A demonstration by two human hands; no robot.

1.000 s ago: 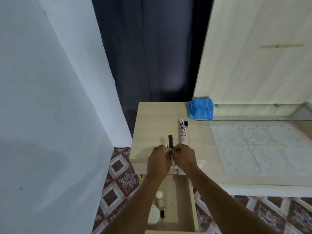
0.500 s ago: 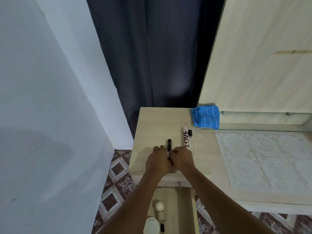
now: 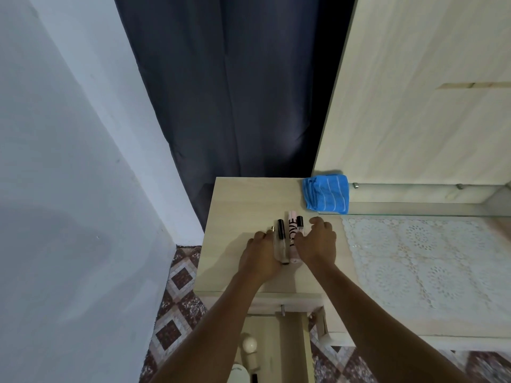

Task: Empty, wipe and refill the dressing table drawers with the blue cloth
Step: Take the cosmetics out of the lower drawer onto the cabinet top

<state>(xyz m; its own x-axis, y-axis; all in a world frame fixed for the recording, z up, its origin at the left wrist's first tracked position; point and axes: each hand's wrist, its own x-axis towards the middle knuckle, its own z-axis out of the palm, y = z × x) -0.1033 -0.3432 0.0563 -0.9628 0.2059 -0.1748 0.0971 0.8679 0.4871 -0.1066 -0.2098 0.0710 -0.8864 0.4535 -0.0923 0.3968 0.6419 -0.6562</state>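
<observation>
On the worktop (image 3: 235, 205), left hand (image 3: 260, 257) and right hand (image 3: 316, 246) bracket the vials (image 3: 287, 239), grip loose and holding nothing; best nudge them gently together. Blue cloth (image 3: 326, 196) waits near the mirror; drawer (image 3: 293, 344) gapes below.

— Where is the cloth (image 3: 326, 196)?
— At the table's (image 3: 237, 200) back edge, behind the tubes (image 3: 287, 239).
— And the drawer (image 3: 293, 346)?
— Open below the front edge, bottles (image 3: 249, 352) inside.
</observation>
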